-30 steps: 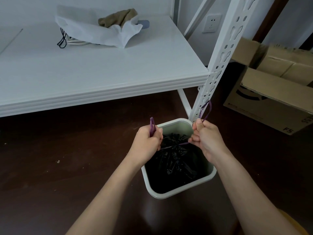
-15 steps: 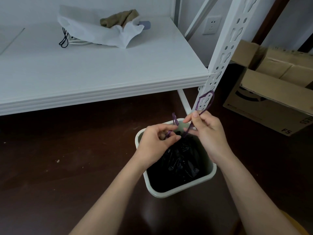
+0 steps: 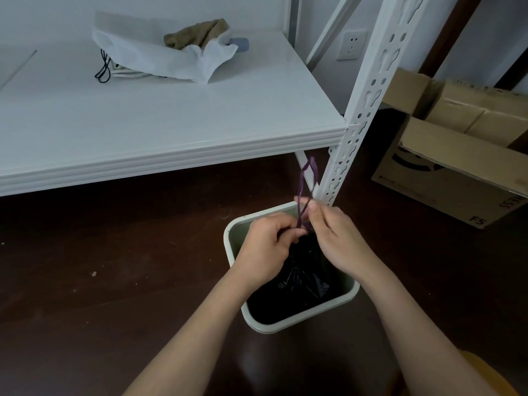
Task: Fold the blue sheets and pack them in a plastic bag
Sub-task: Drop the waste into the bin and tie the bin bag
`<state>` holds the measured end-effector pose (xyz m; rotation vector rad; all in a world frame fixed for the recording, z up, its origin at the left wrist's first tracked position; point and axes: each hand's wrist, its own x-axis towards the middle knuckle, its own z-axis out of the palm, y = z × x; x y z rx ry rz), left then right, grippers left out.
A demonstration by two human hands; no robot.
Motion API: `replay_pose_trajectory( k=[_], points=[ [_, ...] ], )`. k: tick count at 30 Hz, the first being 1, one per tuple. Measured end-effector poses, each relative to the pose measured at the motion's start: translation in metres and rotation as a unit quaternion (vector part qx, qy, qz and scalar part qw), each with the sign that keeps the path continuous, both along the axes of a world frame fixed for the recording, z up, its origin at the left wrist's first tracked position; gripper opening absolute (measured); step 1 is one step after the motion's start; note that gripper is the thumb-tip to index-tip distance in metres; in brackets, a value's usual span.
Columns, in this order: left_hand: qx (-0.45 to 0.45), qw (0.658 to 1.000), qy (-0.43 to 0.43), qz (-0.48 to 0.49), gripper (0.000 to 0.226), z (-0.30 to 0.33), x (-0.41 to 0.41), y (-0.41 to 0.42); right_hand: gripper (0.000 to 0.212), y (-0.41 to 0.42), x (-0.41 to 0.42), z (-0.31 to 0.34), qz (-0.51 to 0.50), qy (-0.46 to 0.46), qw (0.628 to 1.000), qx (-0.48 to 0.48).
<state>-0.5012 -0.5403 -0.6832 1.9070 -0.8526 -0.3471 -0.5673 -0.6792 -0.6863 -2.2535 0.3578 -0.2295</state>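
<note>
A black plastic bag (image 3: 303, 278), gathered at its neck, sits inside a pale green bin (image 3: 288, 324) on the dark floor. Purple drawstring loops (image 3: 307, 181) rise from the neck. My left hand (image 3: 268, 250) pinches the drawstring close to the bag's neck. My right hand (image 3: 334, 238) pinches the same strings just to the right, with a loop standing up above its fingers. Both hands are close together over the bin's far side. No blue sheet is visible; what the bag holds is hidden.
A white shelf (image 3: 171, 115) runs across the upper left, with a white bag (image 3: 160, 58), a brown cloth (image 3: 197, 34) and a black cord (image 3: 103, 70) on it. Its perforated post (image 3: 365, 95) stands just behind the bin. Cardboard boxes (image 3: 457, 144) sit at the right.
My hands were apart, pulling the drawstrings outward; they have come together over the bag's neck, and the purple loops now cross and stand upright between my fingers.
</note>
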Motion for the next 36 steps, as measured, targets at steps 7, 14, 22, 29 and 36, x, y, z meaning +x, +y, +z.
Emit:
replay_pose_trajectory(
  k=[7, 14, 22, 29, 36],
  points=[
    [-0.002, 0.999, 0.048, 0.018, 0.015, 0.001, 0.003, 0.002, 0.044, -0.009, 0.001, -0.007, -0.028, -0.020, 0.999, -0.022],
    [-0.029, 0.995, 0.084, 0.048, 0.012, 0.002, 0.009, 0.004, 0.045, -0.033, -0.006, 0.007, -0.135, -0.034, 0.990, 0.000],
    [-0.082, 0.961, 0.249, 0.088, 0.012, -0.003, 0.012, 0.001, 0.043, -0.046, -0.008, 0.009, -0.247, -0.122, 0.961, -0.017],
    [-0.092, 0.948, 0.290, 0.093, 0.013, -0.002, 0.011, -0.003, 0.041, -0.053, -0.006, 0.004, -0.286, -0.184, 0.936, -0.086],
    [-0.109, 0.940, 0.308, 0.102, 0.009, -0.003, 0.014, -0.002, 0.007, -0.033, -0.001, 0.003, -0.136, -0.112, 0.971, -0.163]
  ],
)
